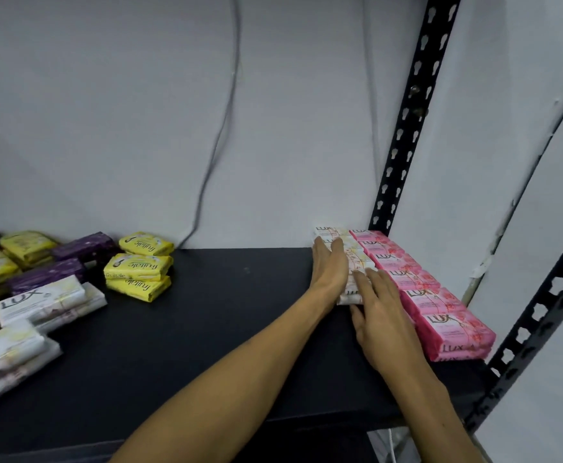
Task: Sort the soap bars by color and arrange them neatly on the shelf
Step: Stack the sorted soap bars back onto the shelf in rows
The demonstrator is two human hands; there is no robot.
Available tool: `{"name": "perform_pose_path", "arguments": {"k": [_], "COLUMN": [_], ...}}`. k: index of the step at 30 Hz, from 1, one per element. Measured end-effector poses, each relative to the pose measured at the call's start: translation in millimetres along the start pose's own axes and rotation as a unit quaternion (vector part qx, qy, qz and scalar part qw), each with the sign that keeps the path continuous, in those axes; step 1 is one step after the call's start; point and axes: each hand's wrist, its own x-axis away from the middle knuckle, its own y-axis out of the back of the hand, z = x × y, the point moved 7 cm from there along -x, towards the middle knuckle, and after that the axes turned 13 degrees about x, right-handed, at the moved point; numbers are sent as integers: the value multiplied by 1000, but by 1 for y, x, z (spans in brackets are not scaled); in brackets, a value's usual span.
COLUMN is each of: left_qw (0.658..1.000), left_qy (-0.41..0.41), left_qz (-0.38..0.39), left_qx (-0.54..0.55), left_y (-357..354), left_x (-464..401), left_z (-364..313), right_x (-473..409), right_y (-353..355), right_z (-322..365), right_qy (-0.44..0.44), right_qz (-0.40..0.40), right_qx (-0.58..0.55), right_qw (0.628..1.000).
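The white row [348, 262] lay at the shelf's [206, 329] right end, its long axis running from the back edge toward the front, touching the pink row [424, 289] that filled the right corner. The left hand [330, 265] lay flat along the white row's left side, fingers straight and together, pointing to the back edge; it gripped nothing. The right hand [380, 312] rested on the row's front end, fingers straight and slightly spread, thumb at the front face, also gripping nothing. Both hands seemed to be squaring the row against the pink one. The unsorted white bars [43, 302], yellow bars [139, 265] and purple bars [83, 247] lay well apart at the left end, nearer the left hand, likely next to fetch.
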Motion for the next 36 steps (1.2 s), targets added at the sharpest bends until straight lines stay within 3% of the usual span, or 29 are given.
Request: {"name": "perform_pose_path", "arguments": {"k": [6, 10, 13, 18, 25, 30, 33, 36], "left_qw": [986, 923, 873, 816, 741, 759, 812, 880], "left_qy": [-56, -82, -115, -189, -282, -289, -204, -92], "left_qz": [30, 104, 125, 98, -8, -155, -219, -209], "left_qx": [-155, -362, -456, -537, -610, -562, -501, -415], "left_y": [42, 82, 129, 201, 254, 320, 370, 404], "left_x": [74, 108, 134, 183, 249, 265, 257, 239], "left_z": [-55, -64, -72, -89, -129, -204, -226, -216], "right_x": [6, 12, 12, 14, 24, 41, 44, 43], "right_y": [14, 25, 24, 17, 14, 34, 50, 48], "right_z": [8, 27, 46, 105, 223, 310, 352, 376], "right_qy": [13, 80, 131, 215, 318, 380, 412, 407], "right_qz": [-25, -63, -61, -62, 76, 121, 104, 118], "right_qx": [25, 38, 25, 26, -67, -271, -358, -381], "right_qw": [999, 994, 989, 974, 943, 876, 832, 822]}}
